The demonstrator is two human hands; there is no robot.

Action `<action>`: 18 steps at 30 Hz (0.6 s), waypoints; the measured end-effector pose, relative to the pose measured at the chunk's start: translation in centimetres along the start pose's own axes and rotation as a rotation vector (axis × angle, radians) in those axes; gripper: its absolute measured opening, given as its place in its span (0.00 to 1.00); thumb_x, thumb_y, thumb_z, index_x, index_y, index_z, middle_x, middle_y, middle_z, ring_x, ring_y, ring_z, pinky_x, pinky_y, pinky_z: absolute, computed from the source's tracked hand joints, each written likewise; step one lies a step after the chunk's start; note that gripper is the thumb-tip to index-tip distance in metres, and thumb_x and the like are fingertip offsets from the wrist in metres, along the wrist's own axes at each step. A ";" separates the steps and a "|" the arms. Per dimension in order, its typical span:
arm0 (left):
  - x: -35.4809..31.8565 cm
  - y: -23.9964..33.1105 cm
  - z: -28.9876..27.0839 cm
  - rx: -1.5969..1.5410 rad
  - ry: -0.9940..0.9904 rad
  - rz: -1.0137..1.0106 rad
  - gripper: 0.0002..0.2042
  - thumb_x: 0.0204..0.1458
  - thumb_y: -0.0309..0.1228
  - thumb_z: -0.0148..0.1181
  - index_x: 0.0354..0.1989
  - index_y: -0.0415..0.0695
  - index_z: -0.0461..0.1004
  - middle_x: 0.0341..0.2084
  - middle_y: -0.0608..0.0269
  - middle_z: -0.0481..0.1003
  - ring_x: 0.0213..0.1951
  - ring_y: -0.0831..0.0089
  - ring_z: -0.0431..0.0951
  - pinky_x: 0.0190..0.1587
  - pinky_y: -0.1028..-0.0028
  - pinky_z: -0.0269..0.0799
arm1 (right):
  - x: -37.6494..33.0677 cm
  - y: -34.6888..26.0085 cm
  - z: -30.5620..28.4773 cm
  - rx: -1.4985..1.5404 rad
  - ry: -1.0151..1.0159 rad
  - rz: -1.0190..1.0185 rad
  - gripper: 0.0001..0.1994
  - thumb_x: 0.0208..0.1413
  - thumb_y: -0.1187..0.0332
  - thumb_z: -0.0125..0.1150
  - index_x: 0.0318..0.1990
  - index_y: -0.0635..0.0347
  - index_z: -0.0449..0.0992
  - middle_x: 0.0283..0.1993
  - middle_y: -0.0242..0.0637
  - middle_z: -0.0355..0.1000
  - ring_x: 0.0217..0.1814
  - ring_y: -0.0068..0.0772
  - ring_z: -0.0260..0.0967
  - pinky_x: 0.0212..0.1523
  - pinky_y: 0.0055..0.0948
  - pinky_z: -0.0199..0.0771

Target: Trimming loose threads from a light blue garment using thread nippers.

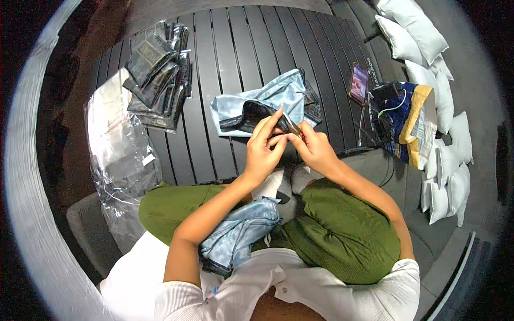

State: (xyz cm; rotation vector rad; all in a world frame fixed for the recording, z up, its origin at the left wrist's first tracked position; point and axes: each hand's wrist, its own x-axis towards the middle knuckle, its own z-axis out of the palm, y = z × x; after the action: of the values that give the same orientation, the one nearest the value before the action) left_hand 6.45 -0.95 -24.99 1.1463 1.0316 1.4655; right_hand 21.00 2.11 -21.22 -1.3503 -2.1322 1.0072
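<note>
Your left hand and right hand pinch dark packet on blue cloth | packet pile stacked | lap cloth left

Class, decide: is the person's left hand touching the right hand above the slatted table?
Touching. The head view shows the left hand and right hand meeting at the fingertips, both pinching a small dark item with no gap between them.

A stack of dark, glossy flat plastic packets lies fanned out at the upper left of the frame. Below it, at the left edge, sits a large crumpled clear plastic bag. At the upper right a smartphone with a lit pinkish screen lies tilted. Just right of it rests a blue, yellow and white printed bag.
</note>
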 end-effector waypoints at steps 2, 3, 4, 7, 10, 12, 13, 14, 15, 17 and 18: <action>0.0 0.1 0.1 -0.004 0.004 0.002 0.27 0.45 0.14 0.51 0.56 0.43 0.59 0.48 0.64 0.60 0.38 0.80 0.67 0.40 0.85 0.68 | 0.0 0.0 0.0 0.003 0.001 0.000 0.11 0.54 0.65 0.52 0.30 0.64 0.61 0.14 0.38 0.60 0.14 0.27 0.61 0.16 0.26 0.57; 0.0 0.1 0.1 -0.012 0.015 0.002 0.27 0.44 0.14 0.52 0.56 0.44 0.61 0.47 0.63 0.61 0.38 0.80 0.66 0.40 0.84 0.69 | 0.0 0.0 0.0 0.005 0.003 0.000 0.11 0.54 0.65 0.52 0.29 0.64 0.61 0.14 0.38 0.60 0.13 0.27 0.61 0.16 0.26 0.57; 0.0 0.1 0.1 -0.018 0.025 0.001 0.27 0.44 0.14 0.52 0.55 0.45 0.62 0.45 0.62 0.62 0.37 0.80 0.66 0.39 0.84 0.70 | 0.0 0.0 0.0 0.006 0.002 0.000 0.11 0.54 0.65 0.52 0.29 0.64 0.61 0.14 0.38 0.60 0.13 0.27 0.61 0.16 0.26 0.57; 0.0 -0.1 0.1 -0.048 0.023 0.006 0.27 0.44 0.14 0.52 0.56 0.45 0.61 0.45 0.62 0.62 0.38 0.79 0.66 0.39 0.83 0.70 | 0.0 0.0 0.0 0.010 0.011 -0.021 0.12 0.54 0.65 0.52 0.29 0.64 0.61 0.14 0.38 0.60 0.13 0.27 0.60 0.16 0.26 0.57; 0.0 0.1 0.1 -0.047 0.009 0.012 0.27 0.44 0.14 0.52 0.56 0.45 0.61 0.46 0.61 0.62 0.38 0.79 0.66 0.40 0.83 0.70 | 0.0 -0.1 0.0 0.011 0.013 -0.032 0.12 0.54 0.65 0.53 0.29 0.64 0.60 0.14 0.37 0.59 0.13 0.26 0.60 0.16 0.26 0.57; 0.0 0.1 0.1 -0.044 0.011 0.008 0.27 0.44 0.14 0.52 0.56 0.45 0.61 0.46 0.61 0.62 0.38 0.79 0.66 0.41 0.82 0.70 | 0.0 -0.2 0.0 0.012 0.012 -0.021 0.12 0.54 0.65 0.53 0.28 0.64 0.60 0.14 0.37 0.59 0.13 0.25 0.59 0.16 0.25 0.57; 0.0 0.1 0.1 -0.041 0.014 0.004 0.27 0.44 0.14 0.52 0.56 0.45 0.61 0.46 0.61 0.62 0.38 0.79 0.67 0.41 0.82 0.70 | 0.0 -0.2 0.0 0.012 0.012 -0.021 0.12 0.54 0.65 0.53 0.28 0.64 0.60 0.14 0.37 0.59 0.13 0.25 0.59 0.16 0.25 0.57; 0.0 0.1 0.1 -0.041 0.015 0.004 0.27 0.44 0.14 0.52 0.56 0.45 0.61 0.46 0.61 0.62 0.38 0.79 0.67 0.41 0.82 0.70 | 0.0 -0.1 -0.1 0.013 0.007 -0.019 0.12 0.54 0.65 0.53 0.28 0.64 0.60 0.14 0.37 0.59 0.14 0.25 0.59 0.16 0.25 0.57; 0.1 0.3 0.1 -0.025 0.015 0.007 0.27 0.44 0.14 0.52 0.56 0.45 0.61 0.46 0.61 0.62 0.38 0.79 0.67 0.41 0.82 0.70 | -0.1 -0.1 -0.1 0.015 0.002 -0.018 0.12 0.54 0.65 0.52 0.29 0.64 0.60 0.14 0.37 0.59 0.14 0.25 0.59 0.16 0.25 0.57; 0.1 0.4 0.0 -0.009 0.016 0.009 0.27 0.44 0.14 0.52 0.56 0.45 0.61 0.46 0.61 0.62 0.38 0.79 0.67 0.41 0.82 0.70 | -0.1 -0.1 -0.1 0.021 0.000 -0.013 0.12 0.54 0.65 0.52 0.29 0.64 0.60 0.14 0.37 0.59 0.14 0.25 0.60 0.16 0.25 0.57; 0.1 0.4 0.0 -0.017 0.020 0.011 0.27 0.44 0.14 0.52 0.56 0.45 0.61 0.46 0.61 0.62 0.38 0.79 0.67 0.41 0.82 0.70 | -0.1 0.0 0.0 0.027 -0.002 -0.009 0.11 0.54 0.65 0.52 0.29 0.64 0.60 0.14 0.37 0.59 0.14 0.25 0.60 0.16 0.25 0.57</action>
State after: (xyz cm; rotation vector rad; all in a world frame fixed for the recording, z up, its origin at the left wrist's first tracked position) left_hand 6.40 -0.88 -24.62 1.1292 1.0260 1.4943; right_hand 21.03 2.06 -21.17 -1.3263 -2.1162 1.0307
